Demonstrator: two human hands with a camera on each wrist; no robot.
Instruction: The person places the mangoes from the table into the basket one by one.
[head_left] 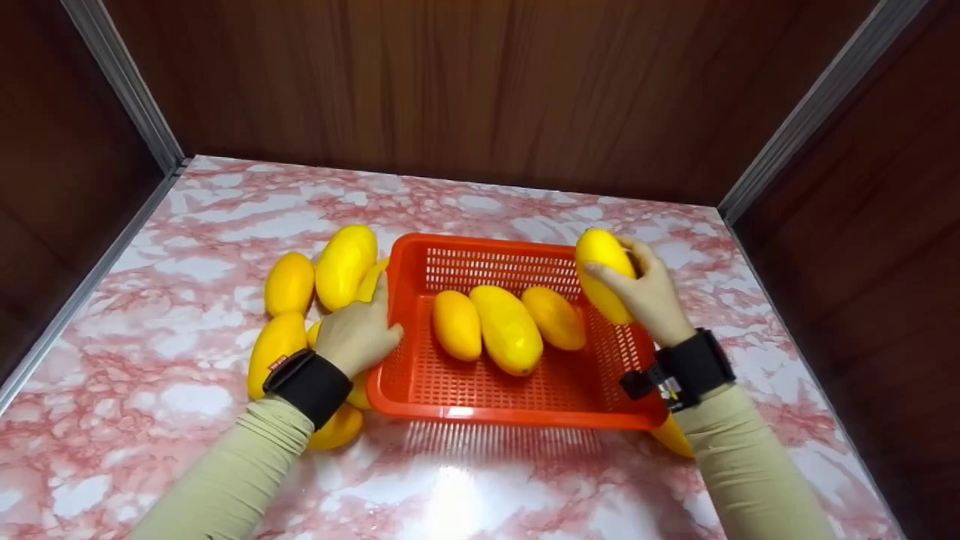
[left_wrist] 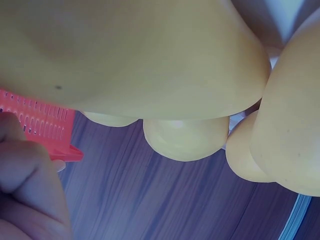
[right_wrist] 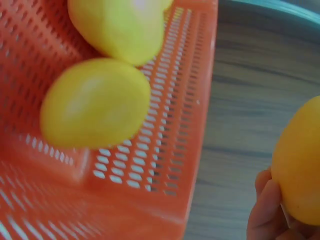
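Mango (head_left: 602, 271) sits gripped in the right hand (head_left: 651, 296), fingers curled around it above the basket's (head_left: 480, 397) right wall. Three more mangoes (head_left: 508, 328) lie inside, left of those fingers. Left hand (head_left: 360, 332) rests with straight fingers against the basket's left rim, loose mangoes (head_left: 343, 264) beside it on the surface (head_left: 187, 232).

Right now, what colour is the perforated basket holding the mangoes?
The basket is orange-red with a perforated mesh floor and walls; the head view shows it best.
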